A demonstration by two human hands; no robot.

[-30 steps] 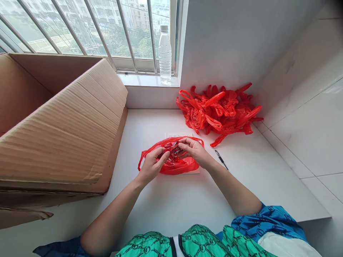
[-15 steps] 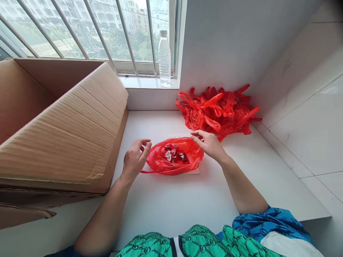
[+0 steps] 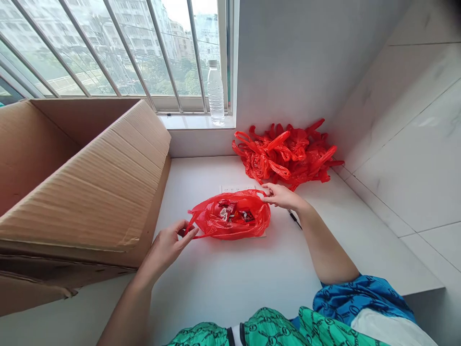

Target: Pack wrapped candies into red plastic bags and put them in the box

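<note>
A red plastic bag lies spread open on the white counter, its mouth facing up. Inside it are several small dark-red wrapped packets with white print. My left hand pinches the bag's left handle between thumb and fingers. At the opposite end, my right hand has thumb and fingers closed on the right handle. Under the bag is a sheet of paper, mostly covered. A dark pen lies by my right wrist, partly hidden.
A large open cardboard box stands at the left. Behind the bag, against the wall, is a heap of knotted red plastic bags. A clear water bottle stands on the sill of the barred window. A tiled wall borders the right.
Both hands were beside the bag with fingers apart. My left hand has come down and left onto one handle, my right hand has closed on the other. The view has tilted slightly.
</note>
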